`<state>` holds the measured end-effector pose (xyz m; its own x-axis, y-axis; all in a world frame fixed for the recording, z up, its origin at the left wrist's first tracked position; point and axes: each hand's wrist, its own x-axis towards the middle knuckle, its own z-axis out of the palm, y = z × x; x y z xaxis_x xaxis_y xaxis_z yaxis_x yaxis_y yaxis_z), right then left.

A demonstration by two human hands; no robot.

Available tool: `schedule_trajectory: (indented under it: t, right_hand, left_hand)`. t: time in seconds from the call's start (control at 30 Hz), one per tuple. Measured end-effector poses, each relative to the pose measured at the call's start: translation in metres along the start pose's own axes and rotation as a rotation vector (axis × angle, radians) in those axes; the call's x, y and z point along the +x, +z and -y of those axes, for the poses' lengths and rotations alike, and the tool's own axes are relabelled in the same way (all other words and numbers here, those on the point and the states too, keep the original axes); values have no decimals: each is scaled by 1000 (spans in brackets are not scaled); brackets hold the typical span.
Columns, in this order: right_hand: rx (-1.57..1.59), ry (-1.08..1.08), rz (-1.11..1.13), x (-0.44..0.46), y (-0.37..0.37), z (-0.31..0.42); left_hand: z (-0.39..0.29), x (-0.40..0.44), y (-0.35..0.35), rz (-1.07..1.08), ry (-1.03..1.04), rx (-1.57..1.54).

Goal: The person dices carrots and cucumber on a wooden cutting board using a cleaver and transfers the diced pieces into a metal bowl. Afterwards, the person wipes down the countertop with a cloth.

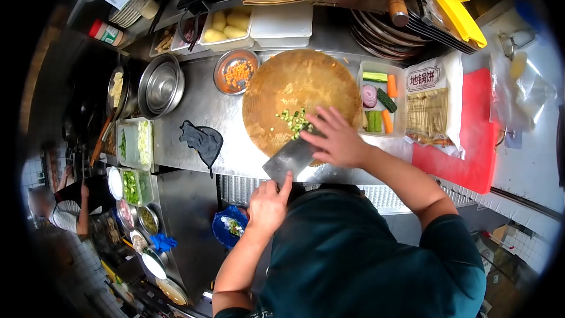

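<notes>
My left hand [268, 206] is closed at the near end of a cleaver, its index finger stretched along the metal. The handle is hidden in the fist. The wide grey cleaver [289, 158] reaches over the near edge of a round wooden chopping board [300, 79]. Fingers spread, my right hand [338, 139] is over the far part of the blade, beside a small heap of diced cucumber [292, 121]. Whether its fingertips touch the blade or the dice I cannot tell. Left of the board, a metal bowl [236, 71] holds diced carrot.
A plastic tub [382, 99] of cucumber, carrot and onion pieces stands right of the board, beside a white packet [435, 100] and a red board [471, 135]. A black cloth [203, 142] and steel bowls [160, 86] are leftward. Another person [65, 212] stands far left.
</notes>
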<state>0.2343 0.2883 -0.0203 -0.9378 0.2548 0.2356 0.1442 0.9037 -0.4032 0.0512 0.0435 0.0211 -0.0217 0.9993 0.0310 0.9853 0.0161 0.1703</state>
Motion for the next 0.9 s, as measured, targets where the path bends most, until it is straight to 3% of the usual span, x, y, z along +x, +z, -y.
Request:
schedule_trajectory:
  t: [0.1, 0.47, 0.57, 0.67, 0.7, 0.73, 0.8, 0.9]
  right_hand:
    - [51, -59, 110, 13, 13, 8]
    - [32, 96, 126, 9, 43, -32]
    - [-10, 195, 78, 0, 53, -32]
    - [-63, 254, 42, 5, 68, -25]
    - [-76, 284, 39, 12, 73, -23]
    - [-91, 315, 36, 22, 78, -20]
    - [-91, 367, -16, 37, 89, -13]
    - [-35, 411, -139, 57, 106, 1]
  left_hand:
    - [3, 0, 1, 13, 46, 67]
    - [52, -71, -32, 75, 32, 81]
    - [68, -93, -32, 68, -155, -110]
    - [78, -89, 3, -185, -434, -555]
    - [89, -95, 18, -70, -558, -720]
    - [87, -80, 14, 38, -848, -1022]
    - [98, -69, 46, -29, -954, -1358]
    - [93, -50, 72, -36, -945, -1455]
